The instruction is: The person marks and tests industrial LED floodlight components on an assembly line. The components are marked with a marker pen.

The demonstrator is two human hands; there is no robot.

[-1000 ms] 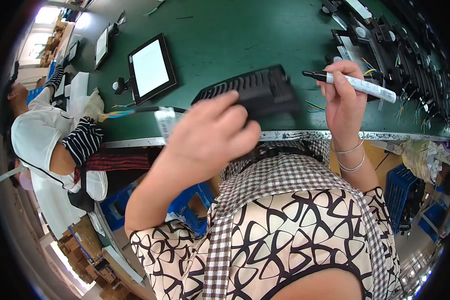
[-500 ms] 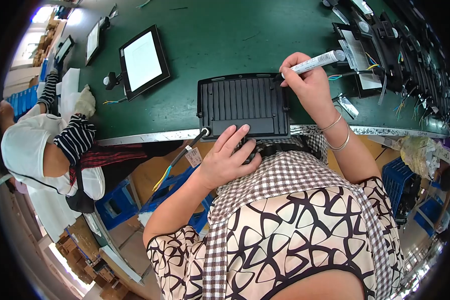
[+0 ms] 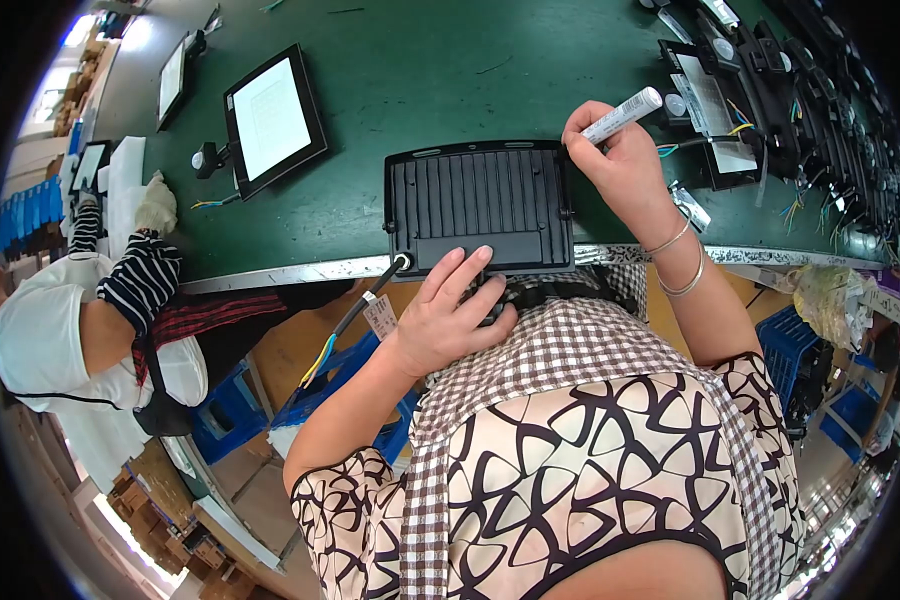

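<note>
A black ribbed floodlight housing [image 3: 478,200] lies back side up at the front edge of the green table. My left hand [image 3: 457,312] is curled round its near edge, with fingertips on the flat strip and something black partly hidden under the fingers. From the housing's lower left corner a black cable [image 3: 355,312] runs off, ending in coloured wires and carrying a paper tag [image 3: 380,315]. My right hand [image 3: 618,165] pinches a white marker [image 3: 622,114] by the housing's upper right corner; the marker's tip is hidden by the fingers.
A floodlight with a white panel [image 3: 266,118] lies to the left. Many black lamps with loose wires [image 3: 770,110] crowd the right side. A small silver packet [image 3: 690,207] lies near my right wrist. A co-worker in a white cap [image 3: 45,325] is at the left.
The marker's back end has tilted and moved left and slightly up, and my right hand's fingers have shifted at the housing's corner. The whole view has shifted slightly.
</note>
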